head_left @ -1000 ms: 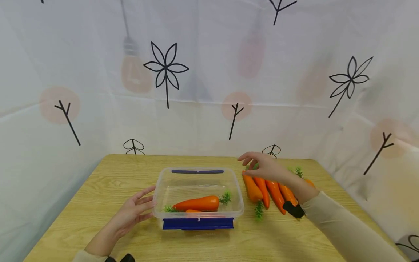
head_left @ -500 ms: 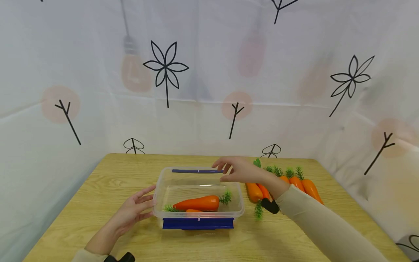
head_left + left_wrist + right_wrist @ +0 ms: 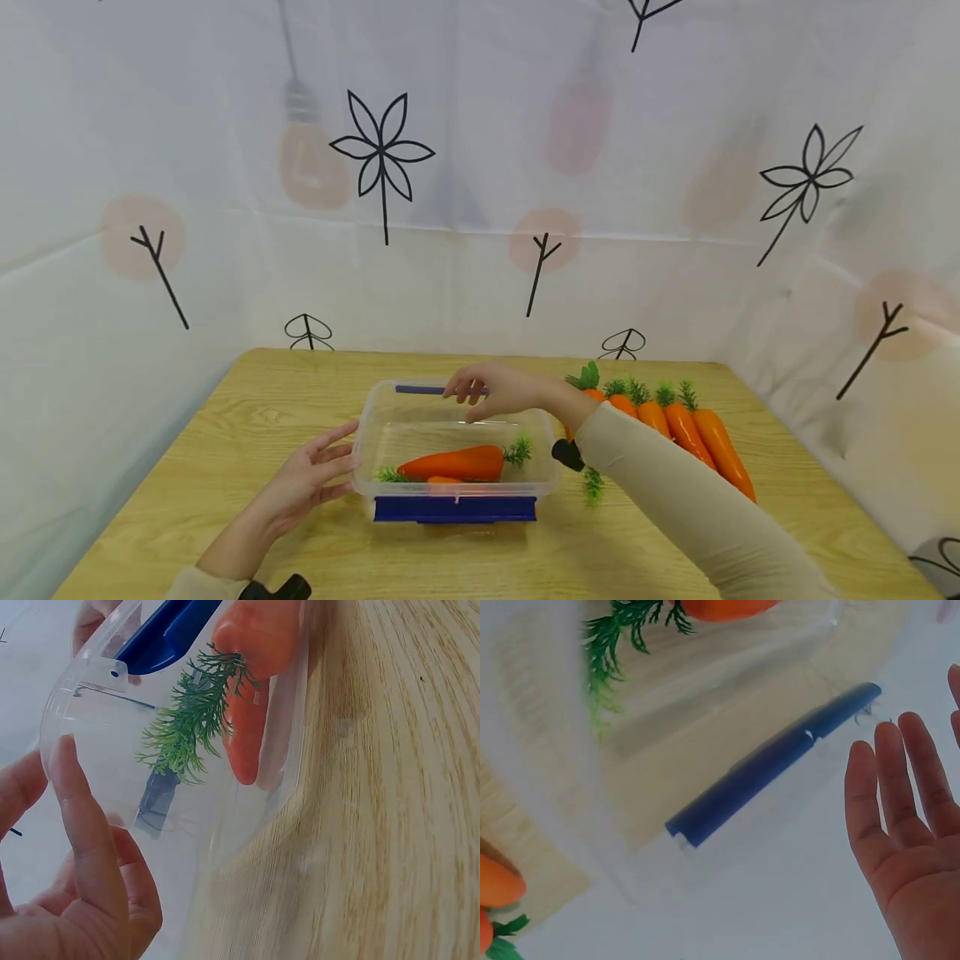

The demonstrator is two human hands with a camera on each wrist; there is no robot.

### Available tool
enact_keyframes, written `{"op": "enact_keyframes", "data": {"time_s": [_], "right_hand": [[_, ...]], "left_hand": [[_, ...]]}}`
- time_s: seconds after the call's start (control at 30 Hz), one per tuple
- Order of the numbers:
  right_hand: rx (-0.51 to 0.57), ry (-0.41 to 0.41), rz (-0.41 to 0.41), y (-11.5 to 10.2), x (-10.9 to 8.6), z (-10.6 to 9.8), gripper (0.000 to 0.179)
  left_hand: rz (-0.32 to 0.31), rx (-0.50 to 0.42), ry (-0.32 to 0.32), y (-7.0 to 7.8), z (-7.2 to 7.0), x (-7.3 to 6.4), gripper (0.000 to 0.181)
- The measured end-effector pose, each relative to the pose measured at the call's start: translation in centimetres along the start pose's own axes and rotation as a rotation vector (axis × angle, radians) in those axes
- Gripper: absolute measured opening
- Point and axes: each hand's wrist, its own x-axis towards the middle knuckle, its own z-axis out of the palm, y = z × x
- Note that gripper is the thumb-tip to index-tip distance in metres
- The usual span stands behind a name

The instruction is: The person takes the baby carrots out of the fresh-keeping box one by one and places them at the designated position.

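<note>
A clear plastic food container [image 3: 365, 433] with blue latches [image 3: 455, 509] stands at the middle of the table. Inside lies an orange carrot [image 3: 453, 463] with green fronds; a second carrot [image 3: 246, 739] is partly hidden beneath it. My left hand [image 3: 300, 487] touches the container's left side with extended fingers, seen close up in the left wrist view against the clear wall. Over the container's far part hovers my right hand [image 3: 502, 392], its fingers loosely bent and holding nothing. The right wrist view shows its spread fingers [image 3: 896, 780] beside the far blue latch [image 3: 772, 765].
To the container's right, several carrots [image 3: 723, 450] lie side by side with green tops pointing mostly away; my right forearm [image 3: 675, 500] covers part of them. A white patterned cloth [image 3: 450, 283] hangs behind the wooden table [image 3: 300, 379].
My right hand has moved left, from over the loose carrots to above the container's far side. More of the carrot row now shows. My left hand stays against the container.
</note>
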Motion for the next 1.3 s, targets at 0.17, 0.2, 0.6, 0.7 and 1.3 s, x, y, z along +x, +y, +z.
{"op": "enact_keyframes", "data": {"time_s": [0.17, 0.2, 0.6, 0.7, 1.3], "right_hand": [[0.02, -0.087, 0.008, 0.2, 1.7, 0.8, 0.035], [0.025, -0.113, 0.015, 0.3, 2.0, 1.0, 0.035], [0.029, -0.443, 0.139, 0.7, 4.3, 3.3, 0.044], [0.035, -0.516, 0.143, 0.7, 4.5, 3.9, 0.051], [-0.088, -0.461, 0.229, 1.1, 3.9, 4.1, 0.066]], "left_hand": [[0.002, 0.003, 0.007, 0.2, 0.1, -0.1, 0.071], [0.002, 0.002, 0.007, 0.2, 0.1, -0.1, 0.071], [0.005, -0.009, 0.007, 0.0, 0.0, 0.0, 0.07], [0.007, -0.011, 0.002, 0.0, 0.0, 0.0, 0.071], [-0.003, -0.01, 0.011, 0.2, 0.2, -0.1, 0.071]]}}
